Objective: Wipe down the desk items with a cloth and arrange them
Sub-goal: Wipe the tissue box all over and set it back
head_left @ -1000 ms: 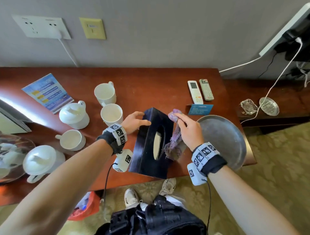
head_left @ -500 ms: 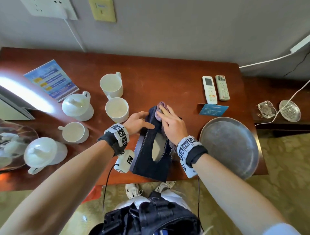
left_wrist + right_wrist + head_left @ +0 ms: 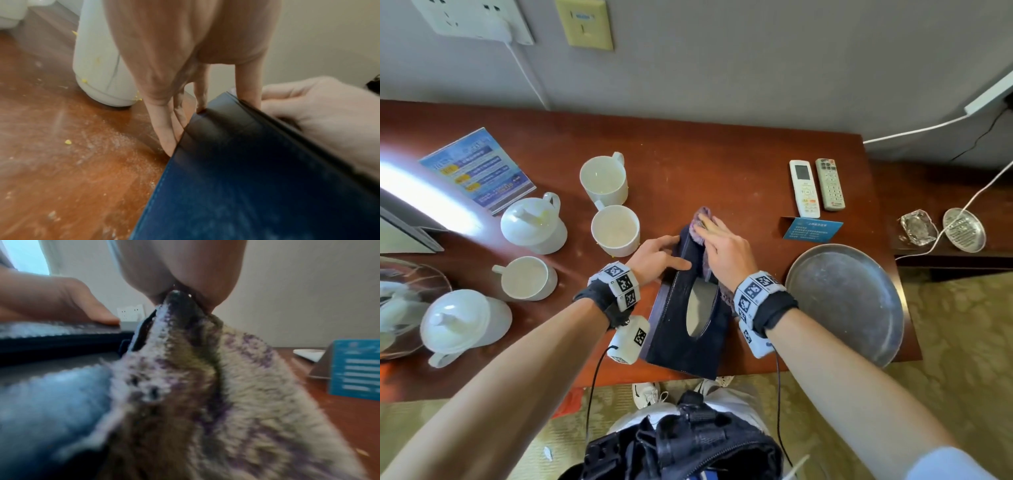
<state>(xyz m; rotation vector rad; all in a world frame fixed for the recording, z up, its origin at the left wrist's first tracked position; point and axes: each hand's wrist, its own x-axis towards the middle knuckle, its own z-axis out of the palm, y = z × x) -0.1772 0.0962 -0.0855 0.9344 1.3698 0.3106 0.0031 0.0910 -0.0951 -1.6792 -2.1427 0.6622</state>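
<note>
— Head view first: where's the box?

— On the wooden desk [image 3: 722,164], near its front edge, tilted up on one side. It's a dark blue tissue box [image 3: 681,329] with an oval opening. My left hand [image 3: 654,255] steadies its left edge, thumb on top and fingers down the side. My right hand [image 3: 722,253] lies flat on the upper end with fingers straight, pressing a purple cloth [image 3: 700,222] against it.

— What's around it?

— White mugs [image 3: 604,180] and lidded cups [image 3: 532,221] to the left, a round metal tray [image 3: 846,301] to the right, two remotes [image 3: 816,186] and a blue card [image 3: 813,229] behind the tray.

— Left wrist view?

— My left fingers [image 3: 164,129] run straight down the box's [image 3: 257,186] side, tips near the dusty desk [image 3: 61,162]; they hold the edge, not a fist. A white mug [image 3: 96,65] stands just behind. My right hand [image 3: 320,116] shows pale across the top.

— Right wrist view?

— Blurred. The cloth [image 3: 205,394] fills it, bunched under my right palm [image 3: 185,269]. My left thumb [image 3: 61,305] rests on the box's edge [image 3: 61,340]. The card [image 3: 355,369] stands at right.
</note>
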